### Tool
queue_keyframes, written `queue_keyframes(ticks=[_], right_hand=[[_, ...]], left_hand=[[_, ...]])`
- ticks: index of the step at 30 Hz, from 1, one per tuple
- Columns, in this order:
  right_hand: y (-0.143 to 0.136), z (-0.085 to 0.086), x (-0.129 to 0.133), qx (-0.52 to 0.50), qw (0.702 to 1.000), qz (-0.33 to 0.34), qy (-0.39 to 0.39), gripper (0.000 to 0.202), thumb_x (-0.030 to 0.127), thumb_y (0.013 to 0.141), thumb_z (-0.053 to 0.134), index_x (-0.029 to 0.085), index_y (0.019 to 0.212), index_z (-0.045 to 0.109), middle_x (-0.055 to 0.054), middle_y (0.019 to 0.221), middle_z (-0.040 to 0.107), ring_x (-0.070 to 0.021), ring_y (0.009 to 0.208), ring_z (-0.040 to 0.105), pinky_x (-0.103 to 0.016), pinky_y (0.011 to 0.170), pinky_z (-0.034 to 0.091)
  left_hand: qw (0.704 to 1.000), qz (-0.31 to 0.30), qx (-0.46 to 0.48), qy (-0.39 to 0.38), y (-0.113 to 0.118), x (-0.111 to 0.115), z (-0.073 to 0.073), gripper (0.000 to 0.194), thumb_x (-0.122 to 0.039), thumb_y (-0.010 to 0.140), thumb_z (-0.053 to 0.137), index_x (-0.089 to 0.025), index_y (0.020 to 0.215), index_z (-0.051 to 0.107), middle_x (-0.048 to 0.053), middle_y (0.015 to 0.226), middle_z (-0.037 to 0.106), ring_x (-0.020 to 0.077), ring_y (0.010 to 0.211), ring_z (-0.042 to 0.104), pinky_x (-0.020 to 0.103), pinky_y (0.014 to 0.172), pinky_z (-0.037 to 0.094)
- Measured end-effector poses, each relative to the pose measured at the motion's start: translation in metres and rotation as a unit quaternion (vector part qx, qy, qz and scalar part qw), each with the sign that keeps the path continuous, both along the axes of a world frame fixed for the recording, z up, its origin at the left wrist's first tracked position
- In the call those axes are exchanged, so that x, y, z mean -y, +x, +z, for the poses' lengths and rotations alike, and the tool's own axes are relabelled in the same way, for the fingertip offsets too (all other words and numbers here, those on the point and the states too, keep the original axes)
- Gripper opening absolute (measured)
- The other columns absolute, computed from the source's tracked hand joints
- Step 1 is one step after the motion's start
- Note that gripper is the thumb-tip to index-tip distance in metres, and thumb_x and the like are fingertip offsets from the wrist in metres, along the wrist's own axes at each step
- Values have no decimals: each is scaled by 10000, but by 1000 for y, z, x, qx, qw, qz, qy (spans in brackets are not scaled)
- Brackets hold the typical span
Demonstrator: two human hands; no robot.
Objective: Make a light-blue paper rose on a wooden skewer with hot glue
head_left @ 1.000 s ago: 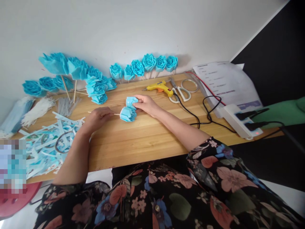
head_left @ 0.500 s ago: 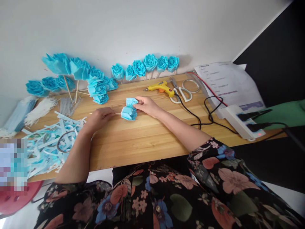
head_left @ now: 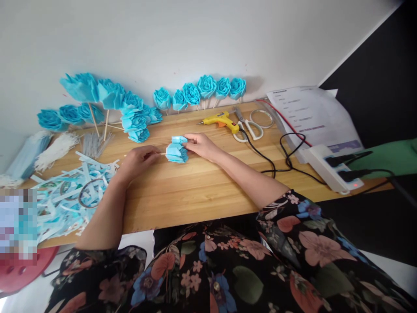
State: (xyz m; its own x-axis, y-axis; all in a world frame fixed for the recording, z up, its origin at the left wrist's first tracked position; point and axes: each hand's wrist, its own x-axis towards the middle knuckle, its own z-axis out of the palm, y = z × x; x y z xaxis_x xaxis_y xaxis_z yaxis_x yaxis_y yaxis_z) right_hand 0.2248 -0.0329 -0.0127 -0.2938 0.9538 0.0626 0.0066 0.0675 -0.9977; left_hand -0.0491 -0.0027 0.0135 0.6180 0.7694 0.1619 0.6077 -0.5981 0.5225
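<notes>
A light blue handmade flower [head_left: 176,153] on a thin wooden stick [head_left: 162,154] lies sideways over the middle of the table. My left hand [head_left: 140,159] is closed round the stick, with the bloom pointing right. At the far side of the bloom, my right hand [head_left: 199,145] pinches a folded light blue petal [head_left: 179,139] between thumb and fingers. The petal's lower edge meets the flower; whether it is fixed there I cannot tell.
Several finished blue flowers [head_left: 206,86] lean along the wall. A yellow glue gun [head_left: 222,121], white-handled scissors [head_left: 250,131] and a tape ring [head_left: 261,118] lie behind my right hand. Blue and white scraps [head_left: 70,204] cover the left; a power strip [head_left: 332,167] and papers [head_left: 306,113] sit right.
The petal in my right hand has come down closer against the flower and shows less of its face. My left hand keeps its grip on the stick.
</notes>
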Motion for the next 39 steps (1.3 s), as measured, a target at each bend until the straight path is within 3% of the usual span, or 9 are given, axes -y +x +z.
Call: queue_keyframes(ticks=[8,12,17,20,23,31,35,39], right_hand=[[2,-3,-1,17,999,13,34,246,382,859,610,160,935,681,48,674,516,-103,629,453,-212,603,341],[2,-2,-1,30,998,16,54,266,368,865,610,152,971,723,38,709,582,-107,650,494,-217,622,363],[2,3,1,49,997,13,65,278,277,877,587,176,1050,781,-13,1010,759,-177,940,671,-274,818,501],[3,8,2,77,993,18,88,323,207,888,563,212,1118,790,-22,1154,771,-204,1130,676,-326,968,508],[5,10,3,107,987,20,118,376,152,897,544,247,1174,779,-22,1225,759,-206,1183,671,-355,1026,499],[5,8,2,200,953,3,227,409,109,925,535,231,1263,730,-70,1269,725,-201,1121,667,-371,991,509],[6,12,5,198,954,8,223,400,157,964,508,195,1317,691,-81,1264,724,-180,1039,674,-335,938,508],[8,14,8,176,962,14,207,404,208,973,504,183,1340,671,-77,1316,709,-183,1107,664,-310,943,491]], left_hand=[[1000,-18,4,-17,-1,-4,-1,378,-499,965,534,-187,953,747,73,968,763,232,877,679,307,795,499],[1000,-7,0,-25,-1,-3,0,397,-504,955,524,-181,944,754,80,954,760,244,881,677,315,815,499],[999,-5,-2,-32,-2,-3,0,405,-513,944,517,-184,944,755,83,965,764,250,875,679,325,819,503],[1000,0,-8,-30,-2,-4,-1,400,-509,941,511,-191,947,753,79,963,767,251,868,679,330,812,502],[1000,-1,-12,-25,-3,-4,-1,402,-508,939,511,-188,937,753,79,944,766,251,856,676,330,795,497],[1000,-1,-15,-19,-2,-3,-2,399,-502,951,506,-192,935,756,63,898,750,228,808,660,312,768,482],[1000,0,-16,-18,-2,-3,-2,408,-506,954,499,-189,940,756,64,889,746,227,803,657,309,762,476],[1000,-2,-19,-18,-3,-4,-3,411,-512,957,496,-194,953,755,65,926,756,232,830,665,311,772,475]])
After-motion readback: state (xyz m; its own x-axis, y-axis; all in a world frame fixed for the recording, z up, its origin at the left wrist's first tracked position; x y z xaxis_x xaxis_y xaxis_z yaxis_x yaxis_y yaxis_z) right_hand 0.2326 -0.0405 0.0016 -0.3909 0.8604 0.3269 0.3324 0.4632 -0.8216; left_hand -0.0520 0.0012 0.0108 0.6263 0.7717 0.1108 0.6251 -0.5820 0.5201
